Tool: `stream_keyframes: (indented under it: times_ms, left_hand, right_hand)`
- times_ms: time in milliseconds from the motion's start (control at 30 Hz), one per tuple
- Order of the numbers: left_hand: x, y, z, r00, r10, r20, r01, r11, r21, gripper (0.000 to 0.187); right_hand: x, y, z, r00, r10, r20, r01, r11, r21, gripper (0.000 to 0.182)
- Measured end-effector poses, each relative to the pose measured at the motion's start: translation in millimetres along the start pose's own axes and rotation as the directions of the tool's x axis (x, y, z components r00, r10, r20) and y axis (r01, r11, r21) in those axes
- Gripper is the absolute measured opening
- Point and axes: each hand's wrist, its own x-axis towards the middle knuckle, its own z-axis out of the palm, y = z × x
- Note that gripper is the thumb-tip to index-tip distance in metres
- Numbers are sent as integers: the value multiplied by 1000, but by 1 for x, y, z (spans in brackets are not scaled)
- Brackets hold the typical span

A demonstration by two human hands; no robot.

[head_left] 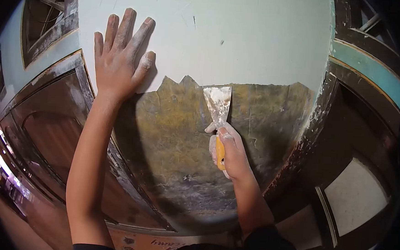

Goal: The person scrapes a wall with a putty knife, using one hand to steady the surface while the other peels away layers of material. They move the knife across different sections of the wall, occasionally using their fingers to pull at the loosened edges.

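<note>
My left hand [121,58] lies against the pale upper wall covering [246,36], its fingers spread and dusted with white. My right hand [228,149] is wrapped round the yellow handle of a scraper [218,103]. The scraper's wide metal blade points up, smeared with white residue, and its edge meets the lower border of the pale covering. Below that jagged border shows a stained yellow-brown and grey wall surface [176,132]. Whether the blade is tucked under the covering cannot be made out.
Dark wooden frames with worn paint flank the wall, one at the left [86,81] and one at the right [317,114]. A dark door panel [53,125] stands at left. Pale square panels [356,196] are at lower right. Orange printed material [144,245] lies below.
</note>
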Motion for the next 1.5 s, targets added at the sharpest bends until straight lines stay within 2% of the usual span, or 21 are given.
stream_keyframes:
  times_ms: [300, 367, 567, 667, 833, 900, 967, 1067, 1167, 1300, 1500]
  left_hand:
    - [-1, 0, 1, 1000, -5, -12, 5, 1000, -6, 59]
    - [-2, 1, 0, 1000, -17, 0, 17, 1000, -4, 59]
    - [-4, 3, -1, 999, -32, 2, 32, 999, 2, 58]
    - [-14, 8, 0, 997, -77, -22, 76, 995, -68, 59]
    - [-40, 21, -5, 992, -113, 60, 116, 992, -48, 59]
    - [-51, 26, -6, 985, -118, 122, 122, 992, -24, 60]
    - [-63, 29, -4, 989, -124, 78, 130, 987, -90, 62]
    - [-74, 31, -2, 989, -122, 85, 130, 987, -94, 64]
    - [-77, 32, -3, 988, -122, 91, 131, 986, -100, 66]
    - [-76, 33, -4, 985, -134, 113, 146, 983, -107, 66]
    - [-77, 32, -6, 982, -119, 146, 129, 990, -62, 62]
  right_hand:
    - [-5, 17, -5, 999, 8, -48, -8, 1000, 7, 30]
    - [-7, 25, -8, 996, 41, -85, -35, 997, 73, 31]
    - [-11, 37, -14, 999, -4, -32, 12, 972, 237, 32]
    - [-10, 32, -11, 999, 39, -24, -35, 987, 158, 33]
    - [-5, 25, -10, 1000, 9, 19, -11, 995, 98, 31]
    - [-7, 27, -11, 997, -36, 69, 18, 969, 247, 30]
    - [-5, 24, -10, 996, -46, 77, 25, 968, 250, 30]
    - [4, 14, -7, 1000, -26, 6, 25, 990, 139, 30]
    - [1, 14, -4, 1000, 3, -27, 0, 994, 112, 29]
    - [2, 12, 3, 998, -35, -60, 40, 996, 74, 29]
    - [-2, 16, 1, 996, -6, -92, 15, 996, 91, 28]
